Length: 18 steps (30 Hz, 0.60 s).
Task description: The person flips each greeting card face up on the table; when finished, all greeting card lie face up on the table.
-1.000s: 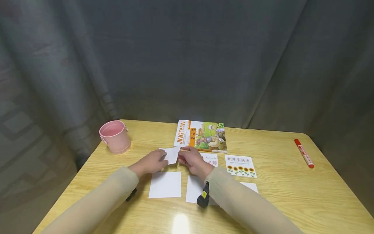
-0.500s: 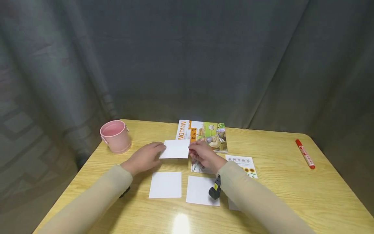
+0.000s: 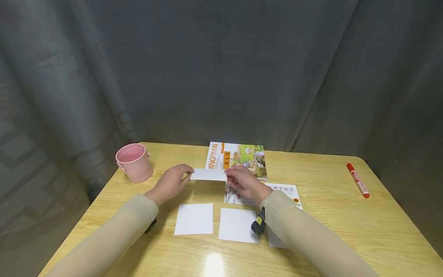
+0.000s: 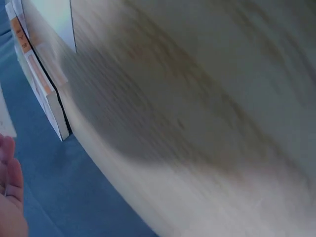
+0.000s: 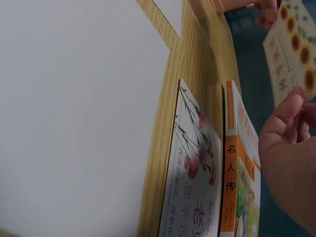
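Both hands hold one small card [image 3: 209,174] level above the table, in front of the book [image 3: 238,156]. My left hand [image 3: 185,173] pinches its left end and my right hand [image 3: 231,177] pinches its right end. The card's top side is white; in the right wrist view its underside [image 5: 291,49] shows printed sunflowers, next to my right hand's fingers [image 5: 289,118]. Under the right hand lies a card printed with pink flowers [image 3: 232,197], seen close in the right wrist view [image 5: 197,182].
Two blank white cards [image 3: 194,218] [image 3: 238,225] lie near me on the wooden table [image 3: 328,231]; a third [image 3: 275,240] peeks from under my right sleeve. A sunflower card [image 3: 285,189] lies right of the hands. A pink bucket [image 3: 134,162] stands far left, a red marker [image 3: 358,185] far right.
The card has been raised, carried away from me toward the book, and turned nearly flat. My hands have moved apart to its two ends.
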{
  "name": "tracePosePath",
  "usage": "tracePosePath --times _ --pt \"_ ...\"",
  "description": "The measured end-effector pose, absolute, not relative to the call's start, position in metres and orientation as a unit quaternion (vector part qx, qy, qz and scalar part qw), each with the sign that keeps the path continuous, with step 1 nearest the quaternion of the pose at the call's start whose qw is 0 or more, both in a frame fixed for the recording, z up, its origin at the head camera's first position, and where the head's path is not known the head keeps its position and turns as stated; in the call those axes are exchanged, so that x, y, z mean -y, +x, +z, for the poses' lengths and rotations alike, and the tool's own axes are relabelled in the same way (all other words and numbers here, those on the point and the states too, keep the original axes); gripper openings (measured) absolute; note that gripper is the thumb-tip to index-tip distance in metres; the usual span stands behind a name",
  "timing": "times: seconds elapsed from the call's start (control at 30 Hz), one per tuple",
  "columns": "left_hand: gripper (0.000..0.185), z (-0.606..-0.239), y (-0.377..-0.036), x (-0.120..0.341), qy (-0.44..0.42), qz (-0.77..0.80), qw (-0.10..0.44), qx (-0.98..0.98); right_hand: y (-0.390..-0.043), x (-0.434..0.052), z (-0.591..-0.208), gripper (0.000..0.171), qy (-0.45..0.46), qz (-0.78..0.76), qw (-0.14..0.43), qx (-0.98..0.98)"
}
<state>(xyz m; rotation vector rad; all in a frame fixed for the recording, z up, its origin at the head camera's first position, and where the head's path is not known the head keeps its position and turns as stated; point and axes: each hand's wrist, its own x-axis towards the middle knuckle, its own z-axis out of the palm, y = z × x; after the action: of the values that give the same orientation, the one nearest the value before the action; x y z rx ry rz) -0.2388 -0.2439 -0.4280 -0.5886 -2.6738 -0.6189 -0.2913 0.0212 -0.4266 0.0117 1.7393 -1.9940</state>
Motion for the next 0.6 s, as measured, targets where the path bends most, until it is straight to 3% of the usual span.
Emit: tracePosePath --times 0.23,0.37,0.6 --pt "0.015 -0.4247 -0.2388 0.2401 -0.117 -0.355 0.109 0.921 -0.2901 -0.0226 -0.427 0.009 -0.017 -0.718 0.24 -0.653" --pt "0.013 -0.4234 -0.2393 0.2382 -0.091 -0.418 0.085 0.9 -0.2891 -0.0217 -0.4296 0.005 -0.019 -0.692 0.216 -0.689" --pt "0.01 -0.4274 -0.2416 0.2381 -0.079 -0.483 0.058 0.87 -0.2868 -0.02 -0.4319 0.012 -0.025 -0.679 0.197 -0.707"
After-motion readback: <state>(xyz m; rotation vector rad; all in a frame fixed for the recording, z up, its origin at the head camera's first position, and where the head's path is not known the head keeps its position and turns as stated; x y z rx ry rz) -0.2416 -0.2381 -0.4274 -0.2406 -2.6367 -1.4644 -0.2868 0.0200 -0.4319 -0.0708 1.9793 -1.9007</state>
